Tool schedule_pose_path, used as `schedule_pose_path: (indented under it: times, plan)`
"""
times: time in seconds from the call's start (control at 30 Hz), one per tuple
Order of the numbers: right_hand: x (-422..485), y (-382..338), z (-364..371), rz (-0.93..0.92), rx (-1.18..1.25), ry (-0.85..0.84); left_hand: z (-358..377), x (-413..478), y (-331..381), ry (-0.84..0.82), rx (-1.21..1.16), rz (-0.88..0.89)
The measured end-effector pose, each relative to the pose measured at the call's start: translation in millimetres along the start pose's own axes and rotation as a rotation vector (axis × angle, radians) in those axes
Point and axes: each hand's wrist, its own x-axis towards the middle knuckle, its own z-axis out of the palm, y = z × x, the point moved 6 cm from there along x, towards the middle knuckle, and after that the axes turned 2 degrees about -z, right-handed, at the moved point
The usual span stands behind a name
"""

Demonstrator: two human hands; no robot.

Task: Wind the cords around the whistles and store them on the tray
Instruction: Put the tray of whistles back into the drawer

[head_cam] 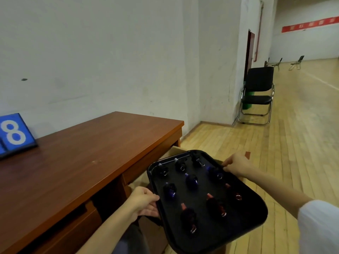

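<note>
Presently the black tray (251, 215) is held in the air to the right of the wooden desk (82, 162), tilted, its far end towards the wall. Left hand (145, 202): fingers curled over the tray's left rim, thumb on top, firm grip at about mid-length. Right hand (236, 166): pinches the right rim near the far corner, fingers folded; a white sleeve (319, 226) covers the upper arm. Nine whistles lie on the tray in three rows of three, each with its cord wound round the body. Far row: black whistles (180, 166). Middle row: blue whistles (191, 181). Near row: red whistles (189, 219). Small metal rings glint at several of them. The rows run slightly askew; none of the whistles touch one another as far as I can see. A cardboard flap (175, 150) shows just past the tray's far edge, below it. On the desk, far left, stands a blue card (13, 135) with a white 8. A black folding chair (257, 94) stands against the wall on the plank floor (286, 143), well apart from the desk.
</note>
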Motion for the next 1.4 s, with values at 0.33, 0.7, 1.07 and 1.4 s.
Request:
schedule_pose_path:
  times: [0.33, 0.7, 1.07, 1.4]
  plan:
    - [35, -8, 33, -0.056, -0.104, -0.044, -9, 32, -18, 0.047, -0.004, -0.055]
    - [91, -38, 59, -0.101, -0.131, -0.029, -12, 68, -22, 0.106, -0.133, -0.124]
    - [140, -40, 85, -0.048, -0.111, -0.047, 10, 84, -25, -0.021, -0.322, -0.279]
    - [164, -34, 102, 0.002, -0.122, -0.106, 44, 84, -13, -0.171, -0.575, -0.514]
